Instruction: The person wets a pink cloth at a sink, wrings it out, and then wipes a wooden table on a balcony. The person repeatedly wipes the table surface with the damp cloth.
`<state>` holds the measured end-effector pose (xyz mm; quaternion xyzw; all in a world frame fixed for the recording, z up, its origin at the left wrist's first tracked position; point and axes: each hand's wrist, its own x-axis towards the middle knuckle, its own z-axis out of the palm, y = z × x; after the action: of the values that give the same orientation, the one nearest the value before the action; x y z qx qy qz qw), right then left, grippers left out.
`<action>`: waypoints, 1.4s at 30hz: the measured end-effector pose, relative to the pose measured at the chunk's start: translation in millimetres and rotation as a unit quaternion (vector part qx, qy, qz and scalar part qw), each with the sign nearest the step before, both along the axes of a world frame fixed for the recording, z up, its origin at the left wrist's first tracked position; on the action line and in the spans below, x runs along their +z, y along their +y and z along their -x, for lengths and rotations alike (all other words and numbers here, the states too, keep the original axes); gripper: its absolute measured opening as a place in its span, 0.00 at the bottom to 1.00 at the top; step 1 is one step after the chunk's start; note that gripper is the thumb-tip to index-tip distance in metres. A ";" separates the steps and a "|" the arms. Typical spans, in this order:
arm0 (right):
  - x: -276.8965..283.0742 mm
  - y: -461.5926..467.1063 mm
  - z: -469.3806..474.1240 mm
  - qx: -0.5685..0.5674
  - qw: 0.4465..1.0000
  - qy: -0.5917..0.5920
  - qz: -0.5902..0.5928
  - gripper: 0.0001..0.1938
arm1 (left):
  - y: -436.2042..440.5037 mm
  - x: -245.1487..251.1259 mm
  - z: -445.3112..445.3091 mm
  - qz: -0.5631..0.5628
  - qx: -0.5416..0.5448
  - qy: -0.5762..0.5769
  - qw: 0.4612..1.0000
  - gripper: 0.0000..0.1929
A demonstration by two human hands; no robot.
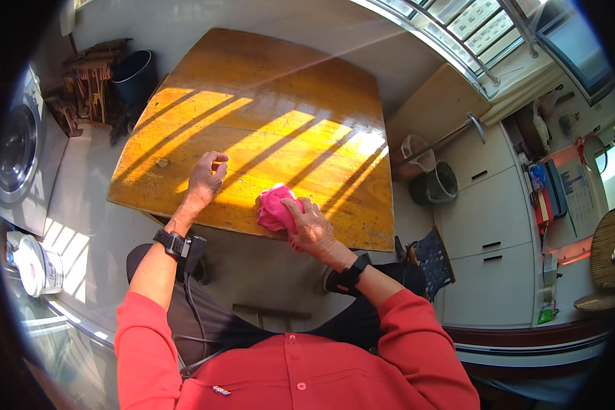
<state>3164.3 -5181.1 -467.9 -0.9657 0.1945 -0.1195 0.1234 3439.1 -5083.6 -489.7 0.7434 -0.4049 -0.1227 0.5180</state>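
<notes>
A wooden table (287,77) with a worn, yellow-brown varnished top stands before me, striped by sunlight and bar shadows. My right hand (313,228) grips a crumpled pink cloth (275,209) at the table's near edge, and a bit of the cloth hangs below the hand. Over the near left part of the tabletop is my left hand (208,177), its fingers loosely curled with a gap at the thumb and nothing in it. Whether the left hand touches the wood I cannot tell. Both wrists wear black straps with devices.
At the left are a washing machine (18,148), a white bucket (41,266) and a dark blue bucket (132,72). Right of the table stand a dark bin (434,185), a woven-seat stool (433,261) and white cabinets (484,215). A cable (195,307) runs along my left leg.
</notes>
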 end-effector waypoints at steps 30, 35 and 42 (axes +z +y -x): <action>2.0 30.8 12.6 -0.044 0.994 0.035 -0.098 0.38 | 12.8 20.3 -3.1 0.056 0.008 0.025 0.998 0.08; 1.0 78.3 -88.9 0.071 0.994 0.025 -0.083 0.37 | 16.5 17.2 -14.1 0.051 0.039 0.019 0.998 0.09; 4.7 65.3 -91.7 0.071 0.994 0.029 -0.072 0.36 | 18.4 20.2 -22.2 0.025 0.088 -0.010 0.996 0.09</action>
<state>3256.1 -5115.8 -463.2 -0.9687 0.1375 -0.0683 0.1952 3461.4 -5065.2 -469.6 0.7644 -0.3459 -0.0586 0.5410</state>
